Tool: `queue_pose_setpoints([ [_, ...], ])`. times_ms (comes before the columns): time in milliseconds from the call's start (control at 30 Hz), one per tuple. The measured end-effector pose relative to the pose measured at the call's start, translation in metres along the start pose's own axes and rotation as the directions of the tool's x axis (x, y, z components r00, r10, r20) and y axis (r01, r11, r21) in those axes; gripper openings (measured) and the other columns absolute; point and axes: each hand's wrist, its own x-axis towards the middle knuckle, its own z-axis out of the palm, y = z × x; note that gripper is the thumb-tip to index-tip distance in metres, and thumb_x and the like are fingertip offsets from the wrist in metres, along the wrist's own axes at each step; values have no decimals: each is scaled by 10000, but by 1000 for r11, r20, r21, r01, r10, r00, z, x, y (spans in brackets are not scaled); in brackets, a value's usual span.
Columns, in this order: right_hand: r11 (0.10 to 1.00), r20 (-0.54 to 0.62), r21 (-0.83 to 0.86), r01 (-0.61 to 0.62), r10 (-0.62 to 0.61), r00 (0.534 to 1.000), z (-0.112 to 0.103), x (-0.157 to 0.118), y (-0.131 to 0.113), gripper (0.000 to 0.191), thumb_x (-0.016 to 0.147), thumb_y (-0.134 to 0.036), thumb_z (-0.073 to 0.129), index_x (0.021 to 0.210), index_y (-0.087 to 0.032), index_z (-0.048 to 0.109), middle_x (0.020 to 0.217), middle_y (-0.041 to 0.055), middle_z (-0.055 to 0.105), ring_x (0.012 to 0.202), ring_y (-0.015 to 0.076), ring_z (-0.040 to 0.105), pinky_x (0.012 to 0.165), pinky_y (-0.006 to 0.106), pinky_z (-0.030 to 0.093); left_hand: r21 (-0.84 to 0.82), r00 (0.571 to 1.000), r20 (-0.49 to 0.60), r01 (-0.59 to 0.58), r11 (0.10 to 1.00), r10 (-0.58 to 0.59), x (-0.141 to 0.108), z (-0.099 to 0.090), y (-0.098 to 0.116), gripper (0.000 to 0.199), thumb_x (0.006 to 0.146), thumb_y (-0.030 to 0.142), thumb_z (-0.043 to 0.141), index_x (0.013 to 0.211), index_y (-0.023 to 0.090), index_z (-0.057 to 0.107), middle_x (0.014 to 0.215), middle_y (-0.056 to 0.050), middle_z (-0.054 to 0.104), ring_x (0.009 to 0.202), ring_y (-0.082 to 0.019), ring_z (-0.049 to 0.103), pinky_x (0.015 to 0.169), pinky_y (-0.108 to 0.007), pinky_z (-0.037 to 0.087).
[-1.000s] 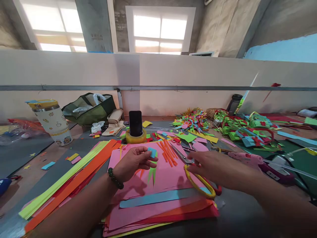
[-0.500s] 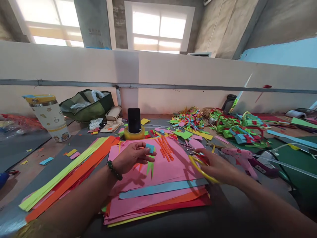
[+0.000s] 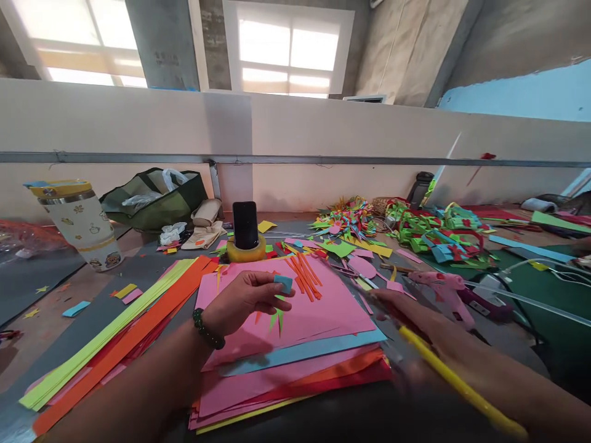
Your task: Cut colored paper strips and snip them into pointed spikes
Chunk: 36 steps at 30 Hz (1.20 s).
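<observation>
My left hand (image 3: 249,294) hovers over a stack of pink sheets (image 3: 258,329), pinching a small folded piece of blue paper (image 3: 283,283) between thumb and fingers. Below those fingers lies a pointed green paper cutout (image 3: 277,321). My right hand (image 3: 415,317), right of the stack, is closed around yellow-handled scissors (image 3: 457,378); motion blurs them and their blades cannot be made out. Thin orange paper strips (image 3: 303,277) rest on the top pink sheet. A wide blue strip (image 3: 305,354) crosses the stack's near side.
Long yellow-green and orange strips (image 3: 115,344) lie at left. Behind the stack a phone (image 3: 245,224) stands in a tape roll (image 3: 247,249). A pink glue gun (image 3: 446,289) lies at right. Beyond are colourful paper pieces (image 3: 346,218), a tumbler (image 3: 83,227) and a green bag (image 3: 152,197).
My right hand has swung the scissors toward the lower right, away from the sheets. My left hand keeps the blue piece nearly in place. The view has shifted slightly right.
</observation>
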Motion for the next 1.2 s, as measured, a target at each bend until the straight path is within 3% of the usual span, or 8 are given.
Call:
queue_pose_setpoints([
  [133, 995, 186, -94, -22, 39, 982, -6, 2, -21, 859, 619, -495, 723, 1385, -261, 412, 1358, 121, 498, 1172, 376, 504, 923, 494, 456, 57, 998, 55, 10, 998, -13, -4, 6, 0, 225, 758, 353, 691, 849, 151, 731, 832, -71, 725, 758, -153, 693, 584, -162, 455],
  [433, 986, 207, -165, 6, 28, 978, -1, 5, -35, 887, 517, -578, 772, 1302, -251, 524, 1211, 133, 593, 1010, 368, 589, 781, 456, 501, 48, 994, 102, 18, 999, -23, -7, 13, -1, 188, 761, 347, 685, 803, 172, 737, 747, -46, 723, 736, -150, 692, 607, -182, 472],
  [700, 993, 232, -110, -42, 67, 970, 0, 5, -38, 835, 518, -497, 802, 1286, -309, 533, 1041, 45, 662, 878, 276, 620, 680, 336, 505, 39, 993, 111, 27, 999, -31, -8, 14, 0, 194, 759, 351, 682, 793, 167, 734, 768, -51, 726, 727, -145, 689, 613, -182, 472],
  [900, 995, 234, -91, -36, 57, 971, 1, 5, -38, 777, 534, -458, 800, 1256, -292, 565, 1070, 43, 667, 867, 274, 628, 625, 320, 521, 61, 993, 112, 36, 997, -43, -8, 13, 1, 231, 752, 378, 684, 822, 163, 732, 878, -76, 729, 768, -165, 692, 630, -200, 474],
  [1200, 998, 182, -63, 1, 10, 983, 4, 6, -38, 602, 575, -350, 778, 1157, -302, 630, 883, -6, 714, 692, 218, 647, 563, 291, 514, 74, 991, 111, 66, 995, -74, -8, 12, -1, 241, 740, 382, 682, 807, 155, 728, 843, -83, 731, 776, -175, 693, 638, -207, 473],
])
